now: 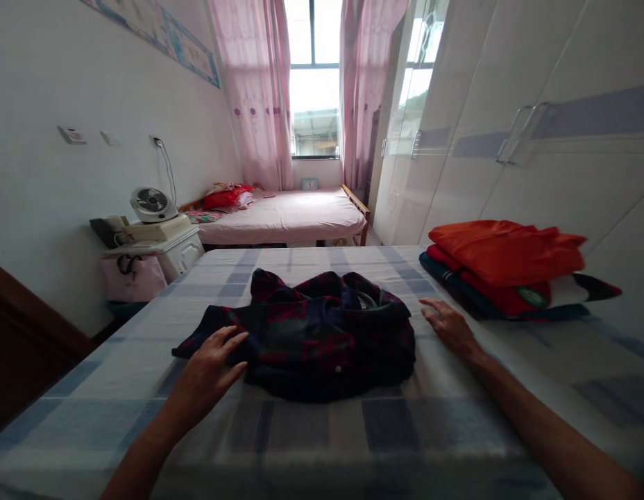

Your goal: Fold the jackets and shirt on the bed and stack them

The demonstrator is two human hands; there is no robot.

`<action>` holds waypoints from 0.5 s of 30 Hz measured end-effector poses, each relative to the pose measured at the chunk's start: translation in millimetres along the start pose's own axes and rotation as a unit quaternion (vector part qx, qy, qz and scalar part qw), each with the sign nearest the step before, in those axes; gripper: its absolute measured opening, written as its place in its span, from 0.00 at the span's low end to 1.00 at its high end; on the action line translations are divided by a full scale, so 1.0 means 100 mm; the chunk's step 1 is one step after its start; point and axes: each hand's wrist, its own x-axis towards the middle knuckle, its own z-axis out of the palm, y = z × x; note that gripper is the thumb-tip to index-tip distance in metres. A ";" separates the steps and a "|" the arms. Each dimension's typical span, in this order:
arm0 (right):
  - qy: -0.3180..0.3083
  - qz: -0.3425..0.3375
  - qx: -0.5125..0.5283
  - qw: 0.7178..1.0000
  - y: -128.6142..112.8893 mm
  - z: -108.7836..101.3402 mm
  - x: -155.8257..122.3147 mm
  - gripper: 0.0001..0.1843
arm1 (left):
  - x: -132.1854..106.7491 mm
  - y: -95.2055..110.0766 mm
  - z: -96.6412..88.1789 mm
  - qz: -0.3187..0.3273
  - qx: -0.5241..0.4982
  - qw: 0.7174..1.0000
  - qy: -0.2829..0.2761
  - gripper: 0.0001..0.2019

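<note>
A dark plaid shirt (311,333) in navy and red lies bunched and partly folded on the bed in front of me, its collar toward the right. A small white button shows near its lower edge. My left hand (214,364) rests over the shirt's left end, fingers loosely spread and pointing right. Off the shirt's right end, my right hand (450,326) hovers or rests just above the sheet with its fingers apart, holding nothing. Between that hand and the wardrobe sits a stack of folded clothes (504,271), orange on top with red and dark teal below.
The bed's checked sheet (405,430) spreads beneath everything. White wardrobe doors (509,139) line the right side. Beyond stands a smaller bed (301,215) with a pink sheet. At the left are a nightstand (184,253), a fan (153,203) and a pink bag (134,278).
</note>
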 end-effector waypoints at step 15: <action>0.094 0.039 0.218 0.971 -0.92 -0.58 0.20 0.13 | 0.32 -0.06 -0.09 -0.082 0.131 0.988 -0.004 0.15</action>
